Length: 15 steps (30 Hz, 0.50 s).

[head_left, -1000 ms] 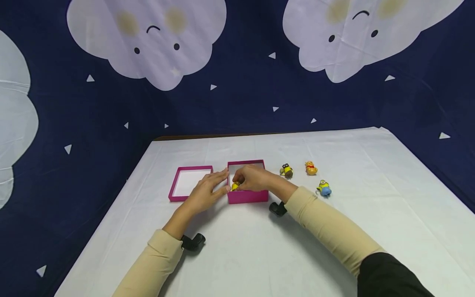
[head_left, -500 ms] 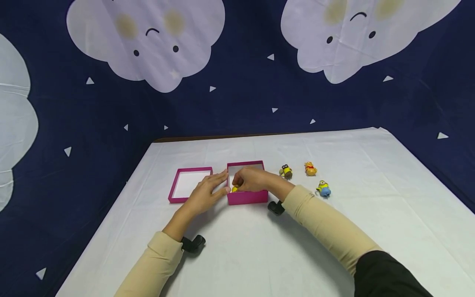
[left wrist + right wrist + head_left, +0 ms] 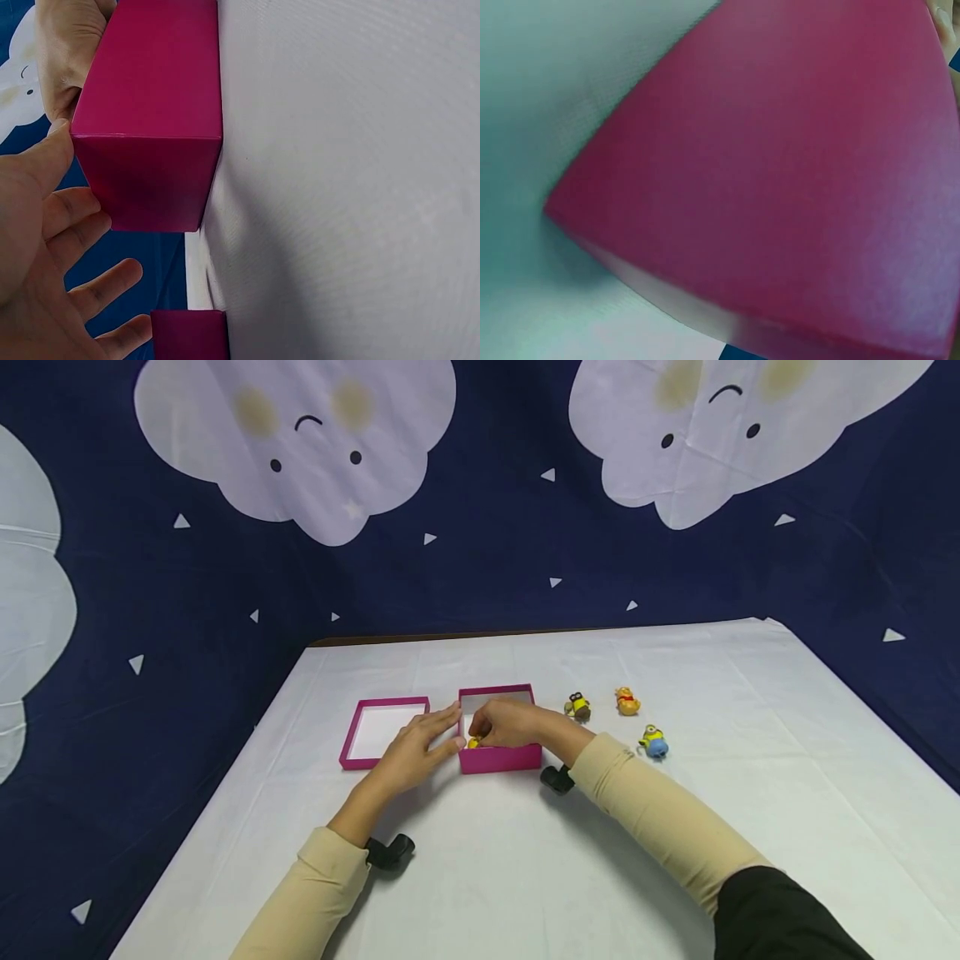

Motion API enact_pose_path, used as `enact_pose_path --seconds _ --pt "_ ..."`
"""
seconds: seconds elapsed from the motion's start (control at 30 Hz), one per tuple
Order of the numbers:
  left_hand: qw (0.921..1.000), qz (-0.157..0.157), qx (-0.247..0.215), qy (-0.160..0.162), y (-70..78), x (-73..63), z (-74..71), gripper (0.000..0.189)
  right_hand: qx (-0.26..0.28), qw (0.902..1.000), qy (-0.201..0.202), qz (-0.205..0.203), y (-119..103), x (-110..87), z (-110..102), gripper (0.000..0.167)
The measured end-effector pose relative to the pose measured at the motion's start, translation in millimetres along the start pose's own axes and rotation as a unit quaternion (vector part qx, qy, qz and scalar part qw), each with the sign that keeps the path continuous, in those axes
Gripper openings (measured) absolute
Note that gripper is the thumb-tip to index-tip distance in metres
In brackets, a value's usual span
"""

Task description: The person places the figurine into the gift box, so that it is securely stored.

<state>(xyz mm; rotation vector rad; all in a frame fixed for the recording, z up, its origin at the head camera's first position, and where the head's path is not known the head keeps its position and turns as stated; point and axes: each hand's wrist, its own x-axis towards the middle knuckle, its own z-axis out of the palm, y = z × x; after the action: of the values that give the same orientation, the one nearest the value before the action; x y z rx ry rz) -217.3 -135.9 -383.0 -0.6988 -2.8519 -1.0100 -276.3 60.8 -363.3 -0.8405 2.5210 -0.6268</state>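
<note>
In the head view a magenta box (image 3: 501, 762) stands without its lid on the white-covered table. My right hand (image 3: 512, 721) reaches into it from the right, its fingers curled around a small yellow toy figure (image 3: 473, 742) at the left inner side. Most of that figure is hidden by the fingers and the front wall. My left hand (image 3: 412, 750) has its fingers extended, the tips touching the box's left side. In the left wrist view the left thumb and two fingers meet the box (image 3: 150, 75) at its corner and edge. The right wrist view is filled by the box's outer wall (image 3: 757, 172).
Left of the box lies its magenta-rimmed lid (image 3: 349, 737), inside up, partly behind the left hand. To the right are a minion figure with goggles (image 3: 578, 707), a Winnie the Pooh figure (image 3: 627, 701) and a minion in blue (image 3: 654, 742). A dark cloud-print cloth (image 3: 487, 585) hangs behind.
The yellow figure has gone slightly lower in the box, so less of it shows. Both hands hold nearly the same position, and the view has shifted a little.
</note>
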Motion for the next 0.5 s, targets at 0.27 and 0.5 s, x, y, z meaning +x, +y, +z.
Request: enact_pose_path --seconds 0.27,0.5 --pt "1.0000 0.005 0.002 0.000 2.4 0.1 -1.0 0.055 -0.029 0.9994 0.009 0.017 -2.3 -1.5 -1.5 0.029" --pt "0.9999 0.012 0.009 0.004 2.1 0.6 -0.7 0.055 -0.064 0.9974 0.021 0.024 -2.6 -2.3 -1.3 0.031"
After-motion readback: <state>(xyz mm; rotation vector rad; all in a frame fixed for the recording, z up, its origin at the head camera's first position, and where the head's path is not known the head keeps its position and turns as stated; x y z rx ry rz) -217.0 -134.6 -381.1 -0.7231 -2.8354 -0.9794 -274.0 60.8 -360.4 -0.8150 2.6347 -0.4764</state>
